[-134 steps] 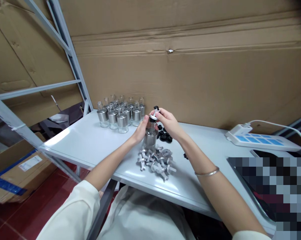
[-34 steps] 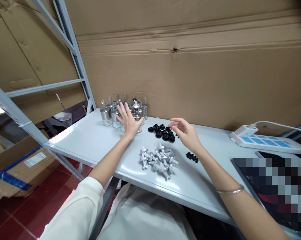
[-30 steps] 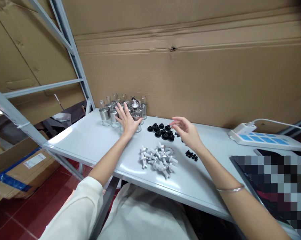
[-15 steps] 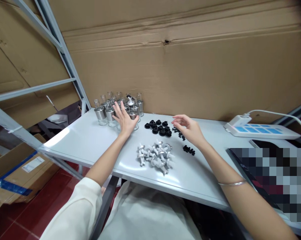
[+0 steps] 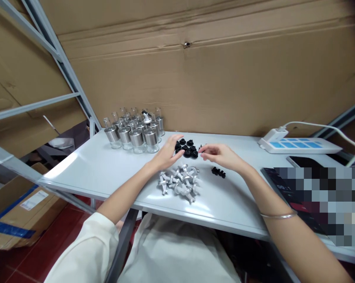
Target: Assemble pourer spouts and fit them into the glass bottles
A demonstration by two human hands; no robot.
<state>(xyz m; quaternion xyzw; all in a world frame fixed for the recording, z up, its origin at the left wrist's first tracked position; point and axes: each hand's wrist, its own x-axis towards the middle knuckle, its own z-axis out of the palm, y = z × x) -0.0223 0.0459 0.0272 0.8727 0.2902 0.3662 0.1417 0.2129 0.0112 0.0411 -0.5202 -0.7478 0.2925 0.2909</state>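
My left hand point(image 5: 167, 152) is open, its fingers stretched out along the left side of a cluster of black round stoppers point(image 5: 187, 152). On the cluster's right side is my right hand point(image 5: 223, 157), fingers bent and thumb a little apart from them, with nothing visible between. It partly covers some small black pieces point(image 5: 201, 147) behind its fingertips. Closer to me lies a heap of white and silver pourer spouts point(image 5: 183, 181). A short row of small black caps point(image 5: 218, 172) rests below my right hand.
Several glass bottles with metal sleeves point(image 5: 136, 137) stand at the back left, one topped by a white pourer spout point(image 5: 147, 117). On the right are a power strip point(image 5: 301, 145) with a white cable, a phone point(image 5: 305, 162) and a dark, partly blurred-out screen point(image 5: 279, 184). Cardboard point(image 5: 212, 78) lines the back.
My left hand has moved from the bottles rightward to the black stoppers. My right hand has shifted slightly down and left toward them. The view has turned a little.
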